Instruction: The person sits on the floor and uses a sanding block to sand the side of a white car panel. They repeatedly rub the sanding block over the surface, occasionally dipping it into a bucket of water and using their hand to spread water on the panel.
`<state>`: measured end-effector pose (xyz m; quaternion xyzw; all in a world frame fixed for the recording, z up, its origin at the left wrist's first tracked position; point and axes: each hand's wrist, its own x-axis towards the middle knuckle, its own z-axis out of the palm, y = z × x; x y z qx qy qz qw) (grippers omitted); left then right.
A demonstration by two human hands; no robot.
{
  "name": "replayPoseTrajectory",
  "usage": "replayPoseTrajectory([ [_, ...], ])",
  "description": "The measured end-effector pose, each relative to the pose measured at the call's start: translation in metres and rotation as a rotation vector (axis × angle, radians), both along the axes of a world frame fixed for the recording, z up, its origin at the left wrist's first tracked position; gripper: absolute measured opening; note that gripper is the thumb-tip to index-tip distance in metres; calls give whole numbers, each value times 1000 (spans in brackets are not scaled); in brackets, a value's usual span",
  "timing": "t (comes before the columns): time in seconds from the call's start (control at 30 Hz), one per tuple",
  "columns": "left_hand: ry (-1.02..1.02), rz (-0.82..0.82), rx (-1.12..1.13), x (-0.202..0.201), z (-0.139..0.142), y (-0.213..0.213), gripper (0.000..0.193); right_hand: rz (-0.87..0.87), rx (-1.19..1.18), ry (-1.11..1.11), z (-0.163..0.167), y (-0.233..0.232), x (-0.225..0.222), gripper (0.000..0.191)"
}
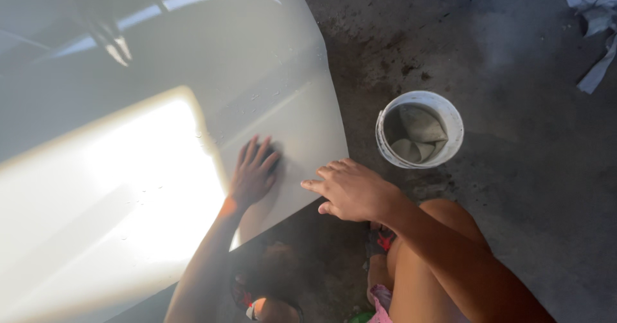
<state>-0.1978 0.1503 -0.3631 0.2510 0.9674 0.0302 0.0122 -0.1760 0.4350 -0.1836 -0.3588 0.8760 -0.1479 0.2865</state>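
Note:
My left hand (252, 174) lies flat on a glossy white car body panel (193, 59), fingers spread, with nothing in it. Its dark shadow falls on the panel just beyond the fingertips. My right hand (350, 189) hovers at the panel's lower right edge, fingers loosely apart and pointing left, holding nothing. A white round bucket (455, 122) stands on the ground to the right of the panel, close beyond my right hand. A grey wet cloth (421, 129) lies inside it.
Stained dark concrete ground (514, 188) stretches to the right. Crumpled white rags (594, 14) lie at the top right corner. A bright patch of sun glare (128, 188) covers the panel's lower left. My bent knee (450, 259) and sandalled foot (382, 241) are below.

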Motion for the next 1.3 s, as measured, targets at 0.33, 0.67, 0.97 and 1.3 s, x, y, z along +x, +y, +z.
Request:
replayPoseTrajectory([
  [0.33, -108, -62, -115, -5, 36, -10, 65, -56, -24, -58, 18, 0, -16, 62],
  [0.67, -220, 281, -157, 132, 31, -111, 55, -99, -302, -24, 28, 55, -10, 64],
  [0.97, 38, 183, 38, 158, 23, -148, 51, -467, -515, -174, -144, 105, 10, 60],
  [1.3, -72, 19, -209, -6, 30, -70, 60, -827, -785, -507, -294, 31, -14, 61],
])
